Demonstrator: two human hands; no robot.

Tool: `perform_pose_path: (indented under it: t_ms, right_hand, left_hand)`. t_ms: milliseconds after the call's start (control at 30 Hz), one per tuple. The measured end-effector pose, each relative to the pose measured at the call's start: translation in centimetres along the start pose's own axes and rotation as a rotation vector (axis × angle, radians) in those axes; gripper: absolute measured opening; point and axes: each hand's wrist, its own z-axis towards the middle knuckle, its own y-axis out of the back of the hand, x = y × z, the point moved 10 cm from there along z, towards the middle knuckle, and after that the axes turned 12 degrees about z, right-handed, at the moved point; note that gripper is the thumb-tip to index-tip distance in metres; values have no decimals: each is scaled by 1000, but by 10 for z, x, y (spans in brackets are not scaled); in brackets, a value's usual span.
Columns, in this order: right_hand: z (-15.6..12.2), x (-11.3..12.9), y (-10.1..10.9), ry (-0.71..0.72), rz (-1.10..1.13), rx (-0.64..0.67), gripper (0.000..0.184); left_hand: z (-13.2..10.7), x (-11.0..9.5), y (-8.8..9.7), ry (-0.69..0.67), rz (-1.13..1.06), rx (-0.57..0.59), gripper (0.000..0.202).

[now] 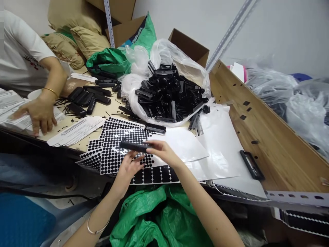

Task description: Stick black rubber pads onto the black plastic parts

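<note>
Over sheets of round black stickers (115,151), a long black plastic piece (133,146) is held up off the table. My right hand (164,151) pinches its right end between thumb and fingers. Just below the middle of the piece is my left hand (130,166), fingers apart and palm turned up; whether a fingertip touches the piece I cannot tell. Behind them another black plastic piece (155,128) lies on the sheets' upper edge. Larger black stickers (154,175) show on a sheet under my hands.
A clear plastic bag (132,99) spills over with black plastic parts (167,92). At left, a co-worker's hand (41,113) rests on white boxes near printed cards (77,132). A green sack (159,219) hangs below the table edge. A black frame (252,165) lies right, by a wooden board (269,133).
</note>
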Motion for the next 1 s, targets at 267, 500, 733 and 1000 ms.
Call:
perform_pose_path:
  t_ms: [267, 500, 733, 1000]
  right_hand:
    - [-17, -12, 17, 43, -884, -195, 12]
    - [-25, -17, 11, 21, -917, -107, 15]
    - [-14, -19, 10, -32, -1030, -34, 20]
    - [3, 16, 3, 82, -462, -55, 8]
  left_hand:
    - [29, 0, 42, -55, -175, -251, 33]
    - [49, 2, 44, -47, -118, -214, 37]
    - [52, 6, 43, -15, -66, -176, 39]
    - [55, 5, 38, -43, 35, -144, 42]
